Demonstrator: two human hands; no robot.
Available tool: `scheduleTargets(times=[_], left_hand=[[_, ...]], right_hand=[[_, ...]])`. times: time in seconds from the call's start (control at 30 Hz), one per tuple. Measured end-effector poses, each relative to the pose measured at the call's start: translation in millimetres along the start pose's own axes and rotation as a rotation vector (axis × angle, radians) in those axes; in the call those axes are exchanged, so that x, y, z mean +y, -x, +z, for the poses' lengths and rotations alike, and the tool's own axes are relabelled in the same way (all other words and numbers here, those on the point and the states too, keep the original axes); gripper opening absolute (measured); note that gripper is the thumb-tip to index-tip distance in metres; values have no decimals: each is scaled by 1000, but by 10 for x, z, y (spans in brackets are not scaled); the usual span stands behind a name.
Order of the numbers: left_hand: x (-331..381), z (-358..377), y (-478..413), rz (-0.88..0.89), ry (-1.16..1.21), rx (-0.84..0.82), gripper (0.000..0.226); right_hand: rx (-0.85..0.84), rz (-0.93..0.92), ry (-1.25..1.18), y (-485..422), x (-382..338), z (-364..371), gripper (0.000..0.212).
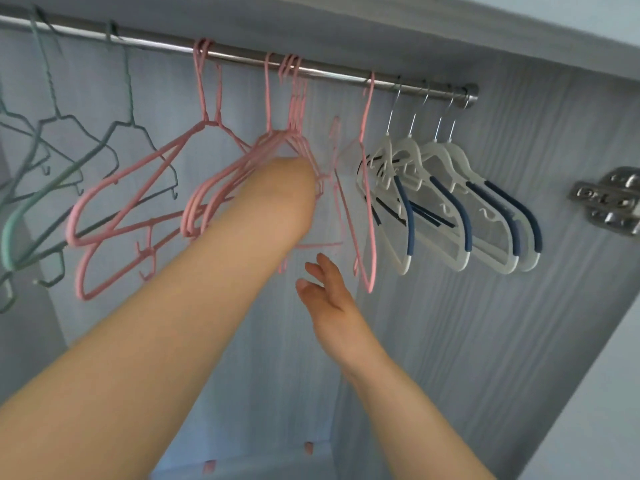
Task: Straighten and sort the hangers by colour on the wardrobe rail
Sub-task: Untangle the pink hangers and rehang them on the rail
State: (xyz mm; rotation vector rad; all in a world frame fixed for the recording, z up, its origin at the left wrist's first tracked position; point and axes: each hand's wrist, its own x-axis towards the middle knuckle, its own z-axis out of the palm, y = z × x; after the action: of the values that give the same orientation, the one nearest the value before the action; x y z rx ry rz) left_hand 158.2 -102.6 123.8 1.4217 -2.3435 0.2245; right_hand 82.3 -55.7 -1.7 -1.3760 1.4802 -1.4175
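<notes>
A metal rail runs across the top of the wardrobe. Green hangers hang at the left, tilted and tangled. Two pink hangers come after them, then a bunch of several pink hangers. My left hand reaches up into that bunch, its fingers mostly hidden behind my wrist. It holds a blurred pink hanger whose hook is off the rail. One more pink hanger hangs to the right. Several white hangers with blue grips hang evenly at the rail's right end. My right hand hovers below with fingers spread, holding nothing.
The wardrobe's pale ribbed back wall lies behind the hangers. A metal door hinge sits on the right side panel. The rail ends at a bracket on the right.
</notes>
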Motion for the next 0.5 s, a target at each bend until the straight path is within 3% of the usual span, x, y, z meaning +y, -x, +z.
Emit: scheduleTargets(times=[0.2, 0.3, 0.5], left_hand=[[-326, 437, 639, 7, 119, 8, 18], [-553, 645, 915, 24, 168, 56, 23], [-1154, 1017, 1197, 73, 471, 123, 23]], right_hand=[[118, 23, 39, -333, 533, -145, 53], [184, 38, 108, -496, 854, -253, 55], [225, 28, 454, -729, 1268, -594, 58]])
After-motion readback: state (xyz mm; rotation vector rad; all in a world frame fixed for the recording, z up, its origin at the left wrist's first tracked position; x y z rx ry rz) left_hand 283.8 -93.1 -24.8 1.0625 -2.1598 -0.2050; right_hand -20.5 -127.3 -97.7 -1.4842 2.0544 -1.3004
